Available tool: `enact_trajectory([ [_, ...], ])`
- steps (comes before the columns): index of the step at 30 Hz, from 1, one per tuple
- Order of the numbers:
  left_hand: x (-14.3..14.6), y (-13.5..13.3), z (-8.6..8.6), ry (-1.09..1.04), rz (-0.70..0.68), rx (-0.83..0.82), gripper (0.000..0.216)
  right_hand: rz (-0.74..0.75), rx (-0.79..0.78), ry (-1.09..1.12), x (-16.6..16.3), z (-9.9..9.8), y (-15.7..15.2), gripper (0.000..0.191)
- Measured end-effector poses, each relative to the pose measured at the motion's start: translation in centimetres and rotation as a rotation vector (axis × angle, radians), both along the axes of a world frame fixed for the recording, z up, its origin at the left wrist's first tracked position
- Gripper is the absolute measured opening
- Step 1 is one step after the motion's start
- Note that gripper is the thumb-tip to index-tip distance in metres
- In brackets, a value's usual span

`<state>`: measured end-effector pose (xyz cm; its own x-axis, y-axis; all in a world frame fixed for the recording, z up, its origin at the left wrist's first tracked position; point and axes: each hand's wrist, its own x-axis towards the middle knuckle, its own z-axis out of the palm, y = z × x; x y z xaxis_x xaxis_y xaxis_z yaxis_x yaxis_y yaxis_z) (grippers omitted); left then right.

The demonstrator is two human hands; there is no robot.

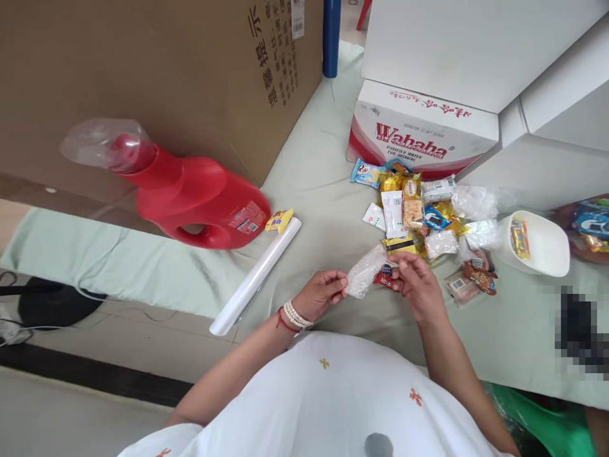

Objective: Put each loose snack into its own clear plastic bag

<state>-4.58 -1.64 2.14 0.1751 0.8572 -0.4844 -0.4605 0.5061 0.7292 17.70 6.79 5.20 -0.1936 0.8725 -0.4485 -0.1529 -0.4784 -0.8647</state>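
My left hand (pixel 322 293) pinches one end of a small clear plastic packet (pixel 364 273). My right hand (pixel 415 282) grips its other end, fingers closed, just above the pale green cloth (pixel 314 190). A small red wrapper (pixel 385 276) lies under the packet. Right behind my hands lies a pile of several wrapped snacks (pixel 419 212). A bead bracelet and a red string circle my left wrist.
A red detergent jug (pixel 190 193) lies on its side at left, beside a white roll (pixel 257 276) and a yellow packet (pixel 279 220). A big brown carton (pixel 166 70), a Wahaha box (pixel 419 130) and a white bowl (pixel 547 251) holding a snack stand around.
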Motion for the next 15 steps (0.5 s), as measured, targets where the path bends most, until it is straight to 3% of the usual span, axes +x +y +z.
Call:
enact_trajectory([
  [3,0.2,0.3,-0.1,-0.020,0.021,-0.007,0.046,0.040,-0.056,-0.107,-0.3,-0.6,-1.2,0.048],
  [8,0.6,0.1,-1.3,0.093,-0.088,0.020,0.046,0.232,-0.145,0.008,-1.4,-0.9,-2.3,0.045],
  [11,0.9,-0.1,-1.6,0.433,-0.012,0.142,0.040,0.260,-0.032,-0.063,-2.1,-0.9,-2.0,0.043],
  [15,1.7,0.0,-0.4,0.837,0.143,0.414,0.028,0.422,0.081,-0.206,-2.3,-1.1,-1.4,0.043],
])
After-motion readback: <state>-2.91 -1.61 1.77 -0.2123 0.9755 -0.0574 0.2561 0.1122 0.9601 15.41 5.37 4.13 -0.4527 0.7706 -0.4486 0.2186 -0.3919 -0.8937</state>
